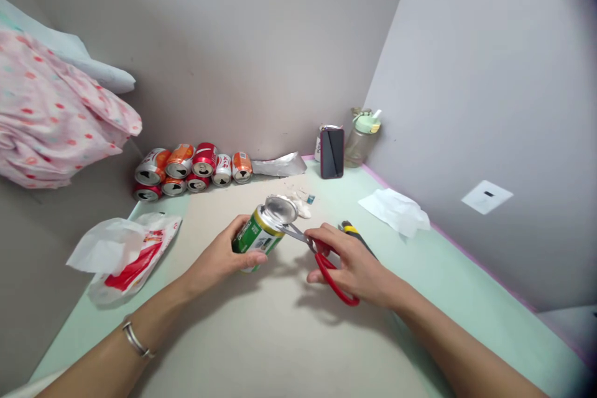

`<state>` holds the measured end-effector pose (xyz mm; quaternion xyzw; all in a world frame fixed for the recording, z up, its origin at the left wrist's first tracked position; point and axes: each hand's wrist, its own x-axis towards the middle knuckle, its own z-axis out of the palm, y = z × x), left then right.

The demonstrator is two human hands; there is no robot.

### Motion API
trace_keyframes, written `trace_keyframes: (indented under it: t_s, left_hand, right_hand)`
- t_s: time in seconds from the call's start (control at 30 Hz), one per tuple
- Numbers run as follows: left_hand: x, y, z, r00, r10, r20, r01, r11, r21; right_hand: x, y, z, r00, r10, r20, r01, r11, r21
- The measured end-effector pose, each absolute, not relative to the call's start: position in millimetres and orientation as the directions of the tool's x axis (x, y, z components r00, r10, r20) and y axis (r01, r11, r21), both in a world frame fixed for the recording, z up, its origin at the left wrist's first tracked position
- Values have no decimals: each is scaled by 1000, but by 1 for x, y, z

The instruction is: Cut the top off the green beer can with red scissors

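Note:
My left hand (233, 252) is wrapped round a green drink can (261, 233), which leans with its top to the upper right. The can's round lid (280, 209) is tipped up at the rim. In my right hand (352, 258) is a pair of scissors (333, 277) with red handles, my fingers in the loops. Its blades meet the can's top edge below the lid; how deep they reach inside is hidden. Behind the can lies a crumpled white tissue (301, 206) with small scraps round it.
Several empty cans (204, 160) are stacked at the back left, beside a cut aluminium sheet (282, 165). A phone (332, 154) and a bottle (361, 140) stand at the back. A yellow-black tool (354, 233) lies beyond my right hand. Tissue pack (140, 258) left, tissue (396, 210) right.

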<state>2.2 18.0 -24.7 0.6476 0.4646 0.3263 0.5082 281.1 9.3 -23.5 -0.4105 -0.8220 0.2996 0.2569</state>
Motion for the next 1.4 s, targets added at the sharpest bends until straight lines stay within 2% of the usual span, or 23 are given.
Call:
trace_keyframes:
  t_s: [0.17,0.4,0.53,0.77,0.9,1.0,1.13,1.23,1.3,1.4]
  left_hand:
    - [6,14,-24,369,927,-71,285,-40,958]
    - [-5,21,-25,274,961,-23,302,-63,951]
    - [-11,27,-28,297,955,-28,290,-62,955]
    - [-15,28,-29,334,941,-54,243,-31,970]
    - [-16,30,-31,275,962,10,179,-62,982]
    - [-15,32,-34,196,981,-9,67,-4,998]
    - [-10,30,-33,187,967,-173,-159,203,966]
    - [-3,27,-29,250,907,-340,-320,409,855]
    - [-1,26,-26,237,900,-367,-368,433,823]
    - [-1,27,-26,156,929,-335,-394,370,841]
  right_hand:
    - [279,5,-21,-546,823,158,555,496,-667]
    - [280,7,-21,-521,832,190,568,504,-651]
    - [281,7,-23,-523,828,203,583,521,-623]
    - [279,4,-23,-516,839,175,557,483,-676]
    - [277,2,-21,-506,850,150,538,446,-715]
    - [277,2,-22,-496,860,121,515,403,-757]
    - [277,3,-25,-462,883,85,488,333,-807]
    - [276,4,-25,-454,887,87,480,325,-815]
    - [275,4,-26,-460,884,86,481,330,-812]
    - [273,4,-26,-476,876,77,489,336,-805]
